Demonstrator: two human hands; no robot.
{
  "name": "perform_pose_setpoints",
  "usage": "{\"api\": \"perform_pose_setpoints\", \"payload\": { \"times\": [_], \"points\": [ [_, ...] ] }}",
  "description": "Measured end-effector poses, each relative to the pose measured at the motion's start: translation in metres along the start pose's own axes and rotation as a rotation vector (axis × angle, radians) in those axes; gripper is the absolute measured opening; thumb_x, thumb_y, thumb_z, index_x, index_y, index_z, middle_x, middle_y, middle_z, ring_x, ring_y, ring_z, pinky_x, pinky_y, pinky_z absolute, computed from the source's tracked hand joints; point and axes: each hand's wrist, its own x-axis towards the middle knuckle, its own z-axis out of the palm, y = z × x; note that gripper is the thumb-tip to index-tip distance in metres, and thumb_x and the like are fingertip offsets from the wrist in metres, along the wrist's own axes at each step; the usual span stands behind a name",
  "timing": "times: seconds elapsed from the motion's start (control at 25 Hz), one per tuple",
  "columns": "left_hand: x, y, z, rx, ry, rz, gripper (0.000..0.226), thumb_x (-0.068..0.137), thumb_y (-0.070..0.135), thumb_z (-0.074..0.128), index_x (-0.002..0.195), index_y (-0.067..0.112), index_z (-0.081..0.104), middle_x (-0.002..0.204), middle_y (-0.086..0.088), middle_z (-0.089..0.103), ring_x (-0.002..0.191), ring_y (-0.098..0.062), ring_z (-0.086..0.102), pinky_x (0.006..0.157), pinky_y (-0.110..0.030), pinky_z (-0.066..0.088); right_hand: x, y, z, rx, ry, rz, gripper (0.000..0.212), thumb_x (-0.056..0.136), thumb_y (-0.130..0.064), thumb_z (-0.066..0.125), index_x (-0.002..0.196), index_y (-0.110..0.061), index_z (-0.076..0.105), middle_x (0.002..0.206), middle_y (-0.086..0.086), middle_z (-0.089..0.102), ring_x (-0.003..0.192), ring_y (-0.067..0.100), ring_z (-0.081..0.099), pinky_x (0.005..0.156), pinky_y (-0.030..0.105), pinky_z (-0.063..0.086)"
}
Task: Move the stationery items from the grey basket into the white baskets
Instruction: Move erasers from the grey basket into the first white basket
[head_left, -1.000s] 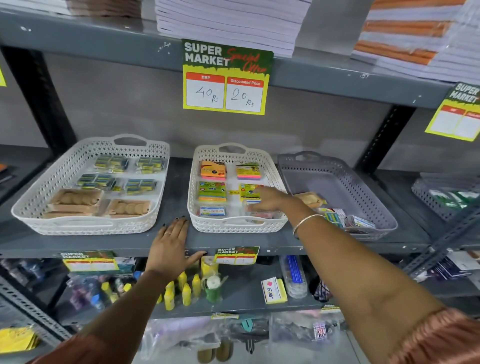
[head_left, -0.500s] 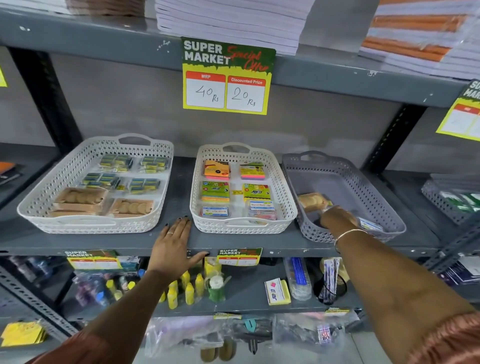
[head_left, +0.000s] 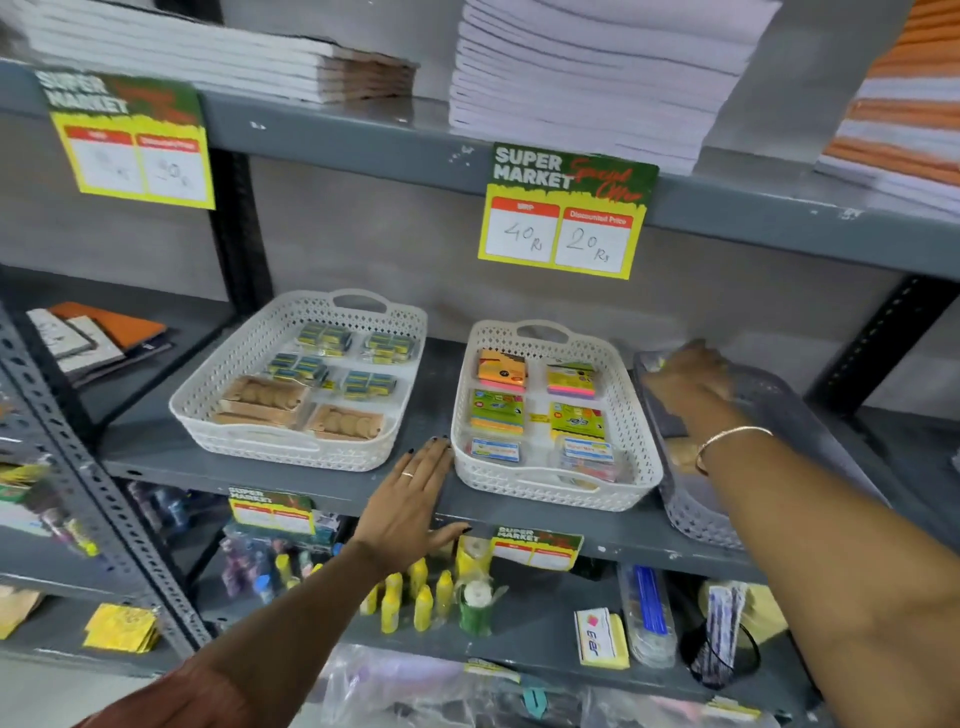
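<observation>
The grey basket (head_left: 698, 522) stands at the right of the middle shelf, blurred. My right hand (head_left: 685, 382) hovers over its far left corner, fingers curled around a small yellow-green pack (head_left: 657, 362) that is mostly hidden. A tan pack (head_left: 679, 453) lies in the grey basket under my wrist. The middle white basket (head_left: 550, 493) holds sticky-note pads and small packs in two columns. The left white basket (head_left: 249, 441) holds eraser packs and tan packs. My left hand (head_left: 415, 493) rests flat on the shelf edge between the two white baskets.
Stacks of notebooks (head_left: 582, 78) fill the shelf above, and a price sign (head_left: 566, 213) hangs from it. Glue bottles (head_left: 415, 597), tape and other packets sit on the lower shelf. A dark upright post (head_left: 239, 223) stands left of the baskets.
My right hand left the middle white basket, dipped into the front of the grey basket, then rose toward its far left corner. The view swung left. My left hand stayed on the shelf edge.
</observation>
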Motion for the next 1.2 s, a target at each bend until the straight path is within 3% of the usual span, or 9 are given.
{"api": "perform_pose_setpoints", "payload": {
  "times": [0.08, 0.2, 0.36, 0.48, 0.68, 0.96, 1.2],
  "points": [
    [0.0, -0.016, -0.022, 0.024, 0.061, 0.003, 0.087, 0.078, 0.065, 0.036, 0.136, 0.0, 0.029, 0.142, -0.016, 0.039, 0.133, -0.025, 0.027, 0.111, -0.033, 0.008, -0.005, -0.056, -0.004, 0.093, 0.001, -0.148, 0.065, 0.08, -0.04, 0.065, 0.131, -0.005, 0.047, 0.135, 0.017, 0.049, 0.126, 0.032, 0.048, 0.098, 0.037, 0.046],
    [-0.005, -0.06, -0.048, 0.082, 0.087, -0.128, 0.087, 0.082, 0.067, 0.027, 0.137, -0.001, 0.027, 0.143, -0.017, 0.037, 0.132, -0.029, 0.032, 0.108, -0.038, 0.013, -0.035, -0.146, 0.012, 0.11, -0.113, -0.434, 0.066, 0.079, -0.05, 0.06, 0.133, -0.015, 0.051, 0.134, 0.015, 0.049, 0.125, 0.033, 0.045, 0.096, 0.037, 0.045],
    [-0.022, -0.115, -0.056, 0.111, 0.006, -0.225, 0.092, 0.082, 0.071, 0.013, 0.131, -0.002, 0.04, 0.138, -0.018, 0.044, 0.13, -0.029, 0.037, 0.107, -0.037, 0.017, -0.095, -0.237, 0.049, 0.182, -0.281, -0.775, 0.066, 0.079, -0.037, 0.067, 0.135, -0.01, 0.048, 0.14, 0.017, 0.046, 0.13, 0.034, 0.043, 0.104, 0.038, 0.043],
    [-0.024, -0.127, -0.05, 0.136, 0.036, -0.18, 0.087, 0.08, 0.07, 0.027, 0.129, 0.001, 0.047, 0.136, -0.016, 0.048, 0.127, -0.029, 0.041, 0.106, -0.036, 0.017, -0.125, -0.274, 0.082, 0.093, -0.403, -0.945, 0.073, 0.079, -0.031, 0.071, 0.141, -0.007, 0.04, 0.144, 0.019, 0.041, 0.133, 0.033, 0.042, 0.106, 0.036, 0.042],
    [-0.025, -0.13, -0.041, 0.139, 0.127, -0.164, 0.084, 0.078, 0.068, 0.034, 0.128, 0.002, 0.048, 0.136, -0.013, 0.048, 0.129, -0.027, 0.039, 0.107, -0.042, 0.031, -0.136, -0.303, 0.137, -0.072, -0.473, -0.999, 0.074, 0.081, -0.029, 0.068, 0.143, -0.008, 0.034, 0.148, 0.021, 0.035, 0.136, 0.035, 0.038, 0.105, 0.038, 0.043],
    [-0.025, -0.131, -0.04, 0.166, 0.104, -0.168, 0.083, 0.077, 0.067, 0.037, 0.128, 0.002, 0.047, 0.136, -0.012, 0.049, 0.128, -0.026, 0.04, 0.108, -0.038, 0.028, -0.132, -0.306, 0.136, -0.107, -0.506, -0.958, 0.075, 0.081, -0.026, 0.068, 0.144, -0.006, 0.031, 0.146, 0.02, 0.039, 0.133, 0.034, 0.041, 0.1, 0.037, 0.044],
    [-0.023, -0.127, -0.044, 0.182, 0.034, -0.199, 0.085, 0.08, 0.069, 0.029, 0.13, 0.002, 0.046, 0.137, -0.015, 0.047, 0.126, -0.028, 0.042, 0.105, -0.036, 0.017, -0.1, -0.255, 0.079, 0.098, -0.301, -0.894, 0.061, 0.087, -0.027, 0.06, 0.141, -0.009, 0.038, 0.142, 0.018, 0.041, 0.133, 0.033, 0.038, 0.103, 0.04, 0.042]
  ]
}}
